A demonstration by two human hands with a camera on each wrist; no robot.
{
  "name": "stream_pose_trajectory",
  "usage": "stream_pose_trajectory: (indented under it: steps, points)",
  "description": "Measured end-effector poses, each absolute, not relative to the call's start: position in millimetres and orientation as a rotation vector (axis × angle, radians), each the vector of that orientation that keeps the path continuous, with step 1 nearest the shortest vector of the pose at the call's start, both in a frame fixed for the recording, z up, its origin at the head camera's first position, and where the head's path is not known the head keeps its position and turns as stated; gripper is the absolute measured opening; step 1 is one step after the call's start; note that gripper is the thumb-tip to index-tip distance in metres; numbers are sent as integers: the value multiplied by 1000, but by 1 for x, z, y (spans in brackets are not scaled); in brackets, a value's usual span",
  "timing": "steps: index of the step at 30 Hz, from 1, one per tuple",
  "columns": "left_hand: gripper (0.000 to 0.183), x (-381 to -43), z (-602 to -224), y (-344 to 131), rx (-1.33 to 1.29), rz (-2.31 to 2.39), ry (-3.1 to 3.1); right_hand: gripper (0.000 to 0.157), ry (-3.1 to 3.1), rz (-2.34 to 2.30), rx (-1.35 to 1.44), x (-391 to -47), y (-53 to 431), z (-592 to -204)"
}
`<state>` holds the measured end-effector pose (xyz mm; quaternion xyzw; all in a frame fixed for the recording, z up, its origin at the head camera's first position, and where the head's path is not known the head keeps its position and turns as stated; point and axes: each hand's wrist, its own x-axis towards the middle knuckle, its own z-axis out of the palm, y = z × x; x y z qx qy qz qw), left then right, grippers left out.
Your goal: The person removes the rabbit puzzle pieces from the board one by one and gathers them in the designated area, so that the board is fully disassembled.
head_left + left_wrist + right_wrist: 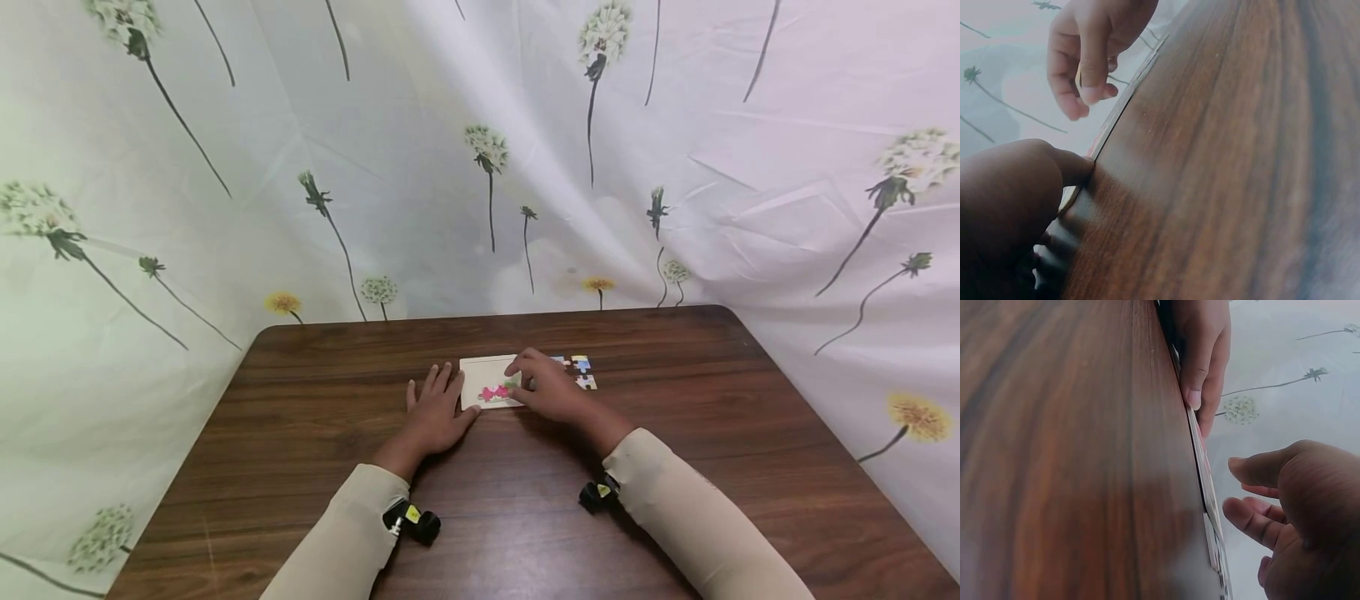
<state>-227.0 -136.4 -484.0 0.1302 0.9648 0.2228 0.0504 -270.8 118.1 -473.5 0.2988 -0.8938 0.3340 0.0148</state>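
A cream jigsaw tray (480, 369) lies flat near the table's far side, with pink puzzle pieces (495, 392) along its lower part. My left hand (437, 417) rests at the tray's left end, fingers spread, thumb (1075, 167) touching the near edge. Over the tray's right part hovers my right hand (551, 390), its thumb and index fingertip bent towards each other with a gap between them. In the right wrist view, that hand (1297, 512) stays just above the tray's edge (1205, 469). A thin yellowish edge shows behind its thumb in the left wrist view.
Several loose puzzle pieces (582, 364) lie just right of the tray, partly hidden by my right hand. The dark wooden table (300, 467) reaches back to a hanging cloth (420, 167) printed with dandelions.
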Motion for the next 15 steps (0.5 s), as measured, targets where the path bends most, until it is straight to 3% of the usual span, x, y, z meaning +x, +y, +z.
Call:
stream_pose_trajectory:
  steps: [15]
  points:
    - [80,-235,-495,-138,414,755,2925,26,-2921,988,939,-275,100,-465]
